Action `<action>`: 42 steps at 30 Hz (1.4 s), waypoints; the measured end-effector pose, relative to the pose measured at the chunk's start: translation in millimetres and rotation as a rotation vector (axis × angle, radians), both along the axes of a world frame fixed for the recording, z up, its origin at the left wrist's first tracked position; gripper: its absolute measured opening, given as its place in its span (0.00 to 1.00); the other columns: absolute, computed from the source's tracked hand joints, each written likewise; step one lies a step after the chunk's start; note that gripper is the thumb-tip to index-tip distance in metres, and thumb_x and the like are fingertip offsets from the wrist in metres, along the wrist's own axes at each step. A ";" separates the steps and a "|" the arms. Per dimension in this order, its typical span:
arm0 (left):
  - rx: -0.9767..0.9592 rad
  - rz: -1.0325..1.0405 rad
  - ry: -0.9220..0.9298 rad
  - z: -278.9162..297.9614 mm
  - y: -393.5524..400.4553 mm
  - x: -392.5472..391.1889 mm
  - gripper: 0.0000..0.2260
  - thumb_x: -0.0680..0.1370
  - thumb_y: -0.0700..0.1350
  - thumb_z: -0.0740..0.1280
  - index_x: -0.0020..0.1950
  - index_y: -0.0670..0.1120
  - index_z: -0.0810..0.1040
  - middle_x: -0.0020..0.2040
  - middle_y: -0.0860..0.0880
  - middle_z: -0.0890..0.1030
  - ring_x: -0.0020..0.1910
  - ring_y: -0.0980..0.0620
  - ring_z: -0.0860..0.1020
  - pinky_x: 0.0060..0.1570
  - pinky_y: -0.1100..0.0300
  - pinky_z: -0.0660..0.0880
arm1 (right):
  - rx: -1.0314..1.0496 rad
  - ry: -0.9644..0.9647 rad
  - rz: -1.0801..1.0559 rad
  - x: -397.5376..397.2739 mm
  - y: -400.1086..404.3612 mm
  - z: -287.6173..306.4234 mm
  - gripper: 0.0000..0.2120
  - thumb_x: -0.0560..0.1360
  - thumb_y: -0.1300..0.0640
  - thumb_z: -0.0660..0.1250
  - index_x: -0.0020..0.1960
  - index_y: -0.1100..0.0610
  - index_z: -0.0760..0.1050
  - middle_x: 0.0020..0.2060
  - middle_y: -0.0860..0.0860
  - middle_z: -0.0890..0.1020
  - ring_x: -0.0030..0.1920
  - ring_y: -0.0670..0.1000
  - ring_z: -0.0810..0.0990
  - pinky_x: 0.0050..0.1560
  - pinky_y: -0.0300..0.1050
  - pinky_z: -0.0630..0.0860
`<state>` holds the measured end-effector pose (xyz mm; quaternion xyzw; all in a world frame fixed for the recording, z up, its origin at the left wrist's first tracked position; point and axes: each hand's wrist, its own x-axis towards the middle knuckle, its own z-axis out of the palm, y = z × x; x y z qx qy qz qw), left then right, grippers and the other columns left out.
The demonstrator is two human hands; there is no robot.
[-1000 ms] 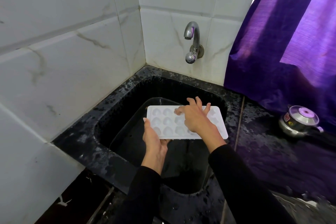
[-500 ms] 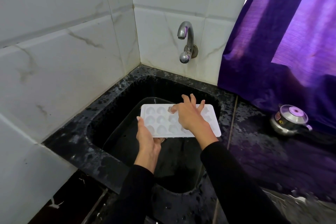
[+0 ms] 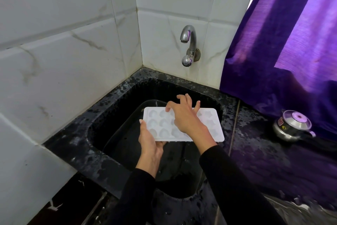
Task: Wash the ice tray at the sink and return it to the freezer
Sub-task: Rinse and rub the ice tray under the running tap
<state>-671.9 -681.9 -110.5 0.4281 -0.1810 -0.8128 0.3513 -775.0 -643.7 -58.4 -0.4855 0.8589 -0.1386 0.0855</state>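
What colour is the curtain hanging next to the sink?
The curtain is purple, glowing lighter where daylight comes through; the head view shows it.

You face white marbled wall tiles in a corner; a purple curtain glows with daylight beside a wet black worktop.

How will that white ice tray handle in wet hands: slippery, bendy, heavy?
The ice tray looks like thin white plastic, so probably light and slightly flexible. Droplets hang along its near edge, so it is likely slippery. The left hand holds one end alone while the right hand rests on top, which suggests little weight.
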 end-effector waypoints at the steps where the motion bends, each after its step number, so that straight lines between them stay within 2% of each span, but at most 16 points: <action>1: -0.004 -0.001 -0.003 0.5 0.4 0.0 0.23 0.81 0.61 0.55 0.65 0.45 0.75 0.56 0.42 0.83 0.53 0.40 0.82 0.51 0.41 0.79 | 0.019 0.009 0.011 1.3 -1.4 -0.4 0.27 0.71 0.75 0.60 0.62 0.49 0.72 0.75 0.58 0.52 0.76 0.61 0.39 0.70 0.70 0.35; 5: -0.009 0.004 -0.008 1.3 1.2 0.4 0.23 0.81 0.60 0.55 0.64 0.45 0.75 0.54 0.41 0.83 0.52 0.40 0.82 0.52 0.41 0.79 | 0.093 0.049 0.042 7.2 -3.8 -1.7 0.33 0.72 0.76 0.59 0.67 0.45 0.72 0.77 0.58 0.47 0.76 0.62 0.37 0.69 0.71 0.35; 11: -0.007 0.006 -0.019 2.4 1.5 1.2 0.23 0.81 0.60 0.55 0.63 0.44 0.75 0.54 0.41 0.83 0.52 0.40 0.82 0.52 0.40 0.78 | 0.147 0.073 0.066 11.9 -5.4 0.1 0.37 0.71 0.77 0.60 0.69 0.44 0.71 0.77 0.58 0.47 0.76 0.63 0.37 0.69 0.72 0.35; 18: -0.009 -0.005 -0.031 1.2 2.9 0.8 0.23 0.81 0.60 0.54 0.63 0.44 0.76 0.54 0.41 0.83 0.51 0.40 0.82 0.48 0.43 0.80 | 0.149 0.080 0.047 8.2 -7.5 0.6 0.33 0.71 0.77 0.60 0.65 0.45 0.75 0.77 0.58 0.50 0.76 0.63 0.36 0.68 0.72 0.34; 21: -0.012 -0.011 -0.026 1.3 3.2 -0.9 0.23 0.81 0.60 0.54 0.64 0.45 0.75 0.55 0.41 0.83 0.52 0.40 0.82 0.48 0.43 0.80 | 0.150 0.094 0.040 10.7 -8.2 0.0 0.34 0.70 0.77 0.61 0.66 0.46 0.74 0.77 0.58 0.48 0.76 0.63 0.36 0.69 0.72 0.35; 29: -0.010 0.008 -0.027 -0.9 1.8 1.2 0.22 0.82 0.60 0.54 0.61 0.45 0.76 0.53 0.42 0.83 0.50 0.41 0.82 0.48 0.44 0.80 | 0.158 0.090 0.050 11.2 -7.7 -2.0 0.34 0.70 0.78 0.60 0.65 0.45 0.74 0.76 0.59 0.51 0.76 0.63 0.37 0.68 0.72 0.34; 33: 0.001 0.013 -0.016 -1.2 1.9 0.8 0.23 0.81 0.60 0.54 0.63 0.45 0.75 0.54 0.42 0.82 0.52 0.41 0.82 0.50 0.43 0.80 | 0.170 0.089 0.062 14.6 -10.1 -3.3 0.35 0.70 0.77 0.62 0.67 0.46 0.72 0.76 0.59 0.51 0.76 0.63 0.38 0.69 0.72 0.36; 37: -0.001 0.016 -0.017 -0.6 2.1 2.3 0.23 0.82 0.60 0.53 0.63 0.45 0.75 0.55 0.41 0.82 0.52 0.40 0.81 0.49 0.43 0.79 | 0.139 0.067 0.051 15.3 -12.4 -2.6 0.31 0.70 0.76 0.62 0.66 0.49 0.73 0.75 0.58 0.54 0.76 0.62 0.39 0.69 0.71 0.36; 39: 0.001 0.020 -0.015 0.3 2.4 2.6 0.23 0.82 0.60 0.53 0.64 0.45 0.75 0.54 0.41 0.83 0.52 0.41 0.81 0.48 0.44 0.80 | 0.077 0.083 0.046 17.5 -14.6 -0.7 0.28 0.71 0.75 0.61 0.65 0.53 0.69 0.74 0.59 0.55 0.76 0.62 0.41 0.70 0.72 0.38; 42: 0.009 0.025 -0.012 0.6 2.4 3.3 0.23 0.82 0.60 0.54 0.63 0.45 0.76 0.54 0.42 0.83 0.51 0.42 0.82 0.44 0.46 0.80 | 0.044 0.080 0.092 24.5 -19.9 0.3 0.27 0.71 0.75 0.61 0.64 0.53 0.68 0.74 0.59 0.55 0.76 0.62 0.41 0.71 0.71 0.38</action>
